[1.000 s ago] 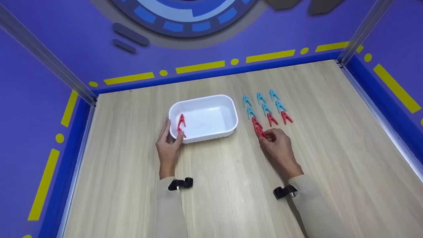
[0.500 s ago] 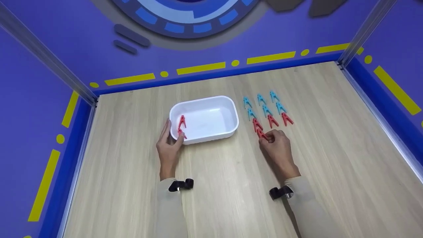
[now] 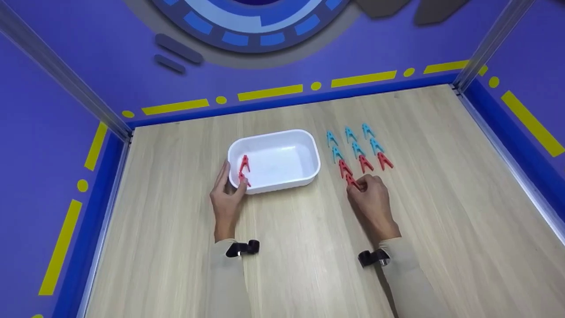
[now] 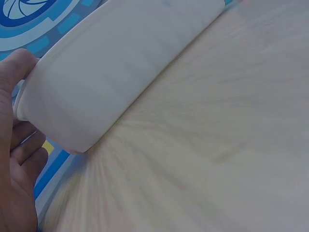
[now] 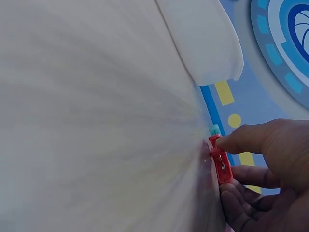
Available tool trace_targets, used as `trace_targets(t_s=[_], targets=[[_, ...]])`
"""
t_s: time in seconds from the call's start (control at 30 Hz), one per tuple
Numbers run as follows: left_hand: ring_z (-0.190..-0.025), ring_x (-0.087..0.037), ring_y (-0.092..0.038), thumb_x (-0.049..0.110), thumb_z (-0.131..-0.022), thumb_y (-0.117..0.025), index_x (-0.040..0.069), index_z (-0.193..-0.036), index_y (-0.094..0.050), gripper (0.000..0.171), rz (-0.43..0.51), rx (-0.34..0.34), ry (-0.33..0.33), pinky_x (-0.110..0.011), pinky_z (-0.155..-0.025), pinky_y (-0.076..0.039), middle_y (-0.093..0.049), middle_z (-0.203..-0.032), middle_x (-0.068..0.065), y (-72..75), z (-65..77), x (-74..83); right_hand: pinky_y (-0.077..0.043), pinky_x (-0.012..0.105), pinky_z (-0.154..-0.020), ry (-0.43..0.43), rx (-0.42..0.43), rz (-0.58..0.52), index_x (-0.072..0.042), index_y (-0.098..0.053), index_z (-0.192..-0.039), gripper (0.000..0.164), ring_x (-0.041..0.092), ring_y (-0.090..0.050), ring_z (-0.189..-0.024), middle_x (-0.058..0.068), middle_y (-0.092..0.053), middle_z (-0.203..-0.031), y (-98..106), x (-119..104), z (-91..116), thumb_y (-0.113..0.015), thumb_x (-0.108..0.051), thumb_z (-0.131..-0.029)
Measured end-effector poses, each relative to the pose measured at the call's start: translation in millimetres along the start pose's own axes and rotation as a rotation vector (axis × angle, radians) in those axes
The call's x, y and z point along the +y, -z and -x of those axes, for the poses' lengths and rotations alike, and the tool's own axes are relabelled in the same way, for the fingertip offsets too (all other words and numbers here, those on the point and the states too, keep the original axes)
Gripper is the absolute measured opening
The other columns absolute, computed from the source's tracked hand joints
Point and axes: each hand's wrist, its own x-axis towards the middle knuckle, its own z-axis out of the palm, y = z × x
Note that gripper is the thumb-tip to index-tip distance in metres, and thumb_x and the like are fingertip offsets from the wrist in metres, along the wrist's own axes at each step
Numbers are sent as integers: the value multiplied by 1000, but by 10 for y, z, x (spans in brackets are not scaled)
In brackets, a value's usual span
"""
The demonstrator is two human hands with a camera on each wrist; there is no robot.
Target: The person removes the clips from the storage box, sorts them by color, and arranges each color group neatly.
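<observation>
My left hand [image 3: 226, 202] grips the near left corner of a white plastic tub [image 3: 282, 180], thumb over the rim and fingers along the outer side. Inside the tub, at its left end, lie two red clothespins [image 3: 245, 163], the nearer one partly covered by my thumb. To the right, my right hand [image 3: 372, 198] pinches a red clothespin [image 3: 351, 181] between thumb and fingers, low over the tabletop. That clothespin sits just in front of another red clothespin [image 3: 344, 168]. In the right wrist view the pinched clothespin [image 5: 222, 166] shows edge-on between the fingertips.
Beyond my right hand, blue clothespins [image 3: 356, 150] stand in two rows of three. Two more red clothespins [image 3: 365, 163] lie in front of them to the right. Purple walls [image 3: 265, 70] with yellow marks enclose the wooden table [image 3: 300, 247] at the back and sides.
The red clothespin in my right hand has shifted slightly toward me, away from the red one behind it. My right forearm has swung a little left; the left hand keeps its hold on the tub.
</observation>
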Motion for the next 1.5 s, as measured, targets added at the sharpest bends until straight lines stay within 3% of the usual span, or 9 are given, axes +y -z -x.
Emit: trace_targets(t_s=[0.37,0.8,1.1,1.37,1.5], targets=[[-154,-17,-35,14,-94,-83,6,-157,-50,72,9,-18,28,-27,-126,-28,-46,-164,-5,-38,48,15,-48,38,-72,-9,-48,-6,4,-67,-103,21,30,-58,-85,17,-61,-98,87,43,30,-75,-14,-94],[-152,-23,-40,5,-90,-86,-1,-153,-54,71,37,-18,-61,-30,-125,-31,-49,-161,-12,-34,-30,15,-48,38,-74,-54,-91,-32,2,-65,-103,26,28,-57,-87,14,-60,-98,118,63,-4,-77,-19,-93],[-154,-27,-37,1,-90,-84,0,-154,-51,73,17,-16,-40,-29,-126,-28,-46,-163,-14,-22,-81,71,-49,37,-75,-50,-89,-62,2,-64,-105,27,27,-58,-88,15,-61,-100,98,47,-34,-77,-19,-94],[-155,-29,-34,-3,-92,-80,-6,-154,-48,70,27,-2,34,-29,-127,-26,-43,-164,-19,26,56,354,-49,39,-76,-24,-97,-68,1,-66,-103,25,28,-58,-88,14,-61,-101,54,41,-49,-78,-19,-93],[-156,-28,-33,-3,-92,-80,-6,-155,-47,71,41,-11,44,-28,-127,-26,-43,-164,-17,-15,72,386,-48,38,-75,-30,-93,-62,0,-65,-103,25,28,-57,-88,14,-60,-99,84,68,-21,-77,-19,-94]])
